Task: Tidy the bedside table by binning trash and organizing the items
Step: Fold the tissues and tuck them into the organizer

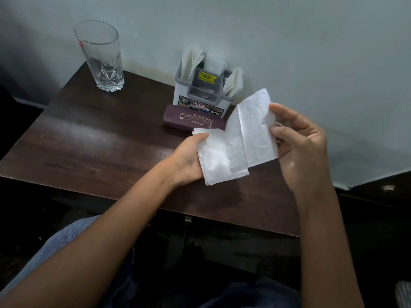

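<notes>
Both my hands hold a white paper tissue (239, 143) above the right part of the dark wooden bedside table (100, 147). My left hand (189, 158) grips its folded lower left part. My right hand (300, 143) pinches the upright right flap between thumb and fingers. Behind the tissue lies a maroon spectacle case (191, 121) with gold lettering. Just beyond the case stands a white and grey holder (200, 90) with several folded tissues sticking out of it.
An empty clear drinking glass (102, 56) stands at the table's back left corner. A pale wall (289, 52) runs right behind the table. My knees in blue jeans (66, 236) are below the front edge. Dark furniture (378, 207) sits to the right.
</notes>
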Tool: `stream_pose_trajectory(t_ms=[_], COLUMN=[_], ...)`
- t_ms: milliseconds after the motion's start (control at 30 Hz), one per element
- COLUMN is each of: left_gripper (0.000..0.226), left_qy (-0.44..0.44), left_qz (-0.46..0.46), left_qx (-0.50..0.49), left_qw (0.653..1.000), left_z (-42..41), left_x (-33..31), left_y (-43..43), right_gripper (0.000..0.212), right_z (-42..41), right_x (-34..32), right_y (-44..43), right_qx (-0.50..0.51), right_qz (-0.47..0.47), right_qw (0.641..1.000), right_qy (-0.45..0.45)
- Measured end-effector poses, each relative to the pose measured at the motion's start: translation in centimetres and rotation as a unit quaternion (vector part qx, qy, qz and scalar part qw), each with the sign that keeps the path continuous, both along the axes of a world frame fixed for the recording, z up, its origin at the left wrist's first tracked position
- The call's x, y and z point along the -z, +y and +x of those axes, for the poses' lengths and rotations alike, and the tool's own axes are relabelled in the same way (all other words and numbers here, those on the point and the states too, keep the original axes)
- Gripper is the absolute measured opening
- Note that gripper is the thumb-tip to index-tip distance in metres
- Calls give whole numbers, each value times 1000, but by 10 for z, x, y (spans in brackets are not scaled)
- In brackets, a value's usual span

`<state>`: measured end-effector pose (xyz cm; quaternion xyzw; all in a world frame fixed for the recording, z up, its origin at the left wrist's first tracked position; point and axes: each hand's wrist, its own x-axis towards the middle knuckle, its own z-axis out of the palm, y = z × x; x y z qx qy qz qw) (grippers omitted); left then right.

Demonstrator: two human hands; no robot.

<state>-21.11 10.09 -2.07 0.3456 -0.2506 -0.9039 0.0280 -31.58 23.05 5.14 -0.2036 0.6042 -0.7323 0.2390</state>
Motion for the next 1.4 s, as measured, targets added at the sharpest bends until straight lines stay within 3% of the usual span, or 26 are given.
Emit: stream_pose_trajectory(t_ms=[100, 267, 400, 633, 700, 833, 1167, 1300, 1400], left_gripper=[35, 36, 37, 66, 61, 27, 39, 42, 46], left_qy=[28, 46, 71, 59, 61, 32, -9, 2, 49], left_qz=[5, -22, -21, 16, 11, -56, -179, -232, -241], left_qx=[-4, 17, 7, 12, 21, 36, 63, 132, 221], left_qw=[1000, 999, 997, 998, 998, 997, 982, 964, 944], left_z=[-1, 0, 0, -2, -1, 1, 2, 3, 7], left_x=[-2, -5, -8, -2, -3, -6, 0, -2, -6], left_y=[0, 0, -1, -1, 0, 4, 1, 1, 5], right_gripper=[39, 48, 50, 47, 47, 47, 38, 39, 50], right_z=[3, 7, 9, 11, 10, 10, 5, 1, -5], right_x=[20, 42, 43, 45, 46, 47, 50, 42, 36], right_y=[-5, -10, -13, -14, -14, -14, -11, -7, 0], right_qx=[-13, 0, 8, 27, 32, 25, 10, 11, -87], right_qz=[30, 209, 233, 262, 267, 273, 290, 273, 318], right_qw=[998, 977, 969, 960, 959, 957, 946, 950, 937], right_qy=[-52, 49, 78, 92, 94, 99, 141, 150, 120])
